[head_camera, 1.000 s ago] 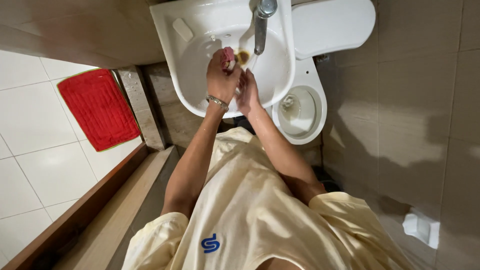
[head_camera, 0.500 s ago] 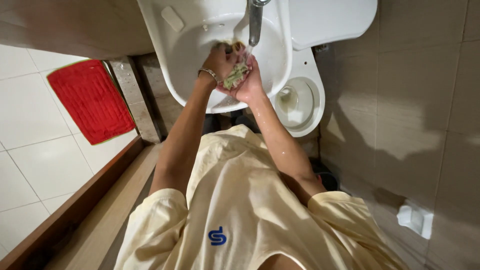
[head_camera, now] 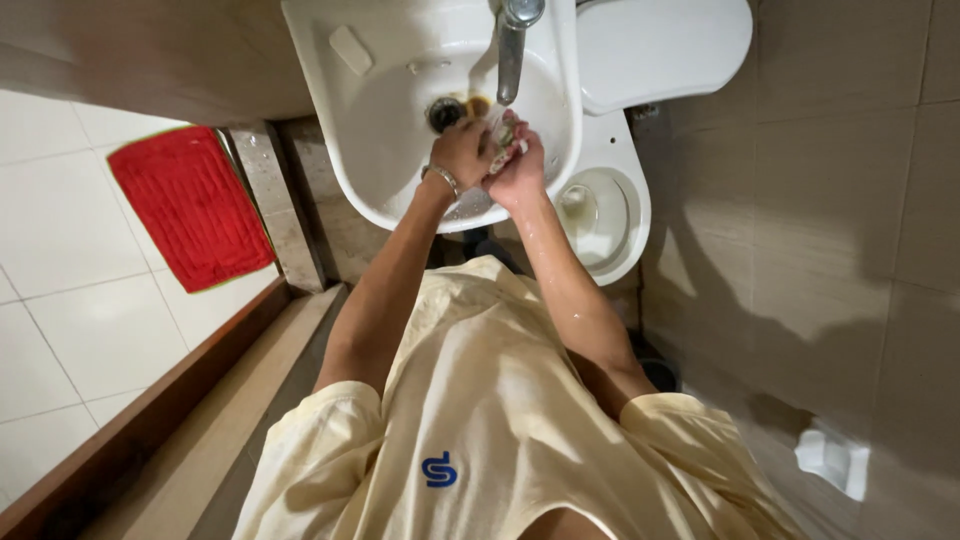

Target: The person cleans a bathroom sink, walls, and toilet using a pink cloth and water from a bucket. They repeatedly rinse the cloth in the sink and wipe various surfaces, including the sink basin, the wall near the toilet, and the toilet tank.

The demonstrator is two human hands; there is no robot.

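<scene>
Both my hands meet over the white sink [head_camera: 345, 170], just below the metal tap [head_camera: 511, 40]. My left hand [head_camera: 460, 150], with a metal bracelet on its wrist, and my right hand [head_camera: 522, 168] press together around a small pale greenish wad [head_camera: 504, 140]. What the wad is made of I cannot tell. My right forearm is wet. The drain [head_camera: 445, 112] lies just left of the hands, with a brownish stain beside it.
A white soap bar [head_camera: 350, 48] lies on the sink's rim. A toilet [head_camera: 610, 215] with its seat open stands right of the sink, its tank lid [head_camera: 665, 50] behind. A red mat [head_camera: 190, 205] lies on the tiled floor left. A small white object [head_camera: 830, 460] sits lower right.
A second ago my left hand was raised alone by the spout; now both hands are closed together on the wad under the tap. The view has shifted slightly.
</scene>
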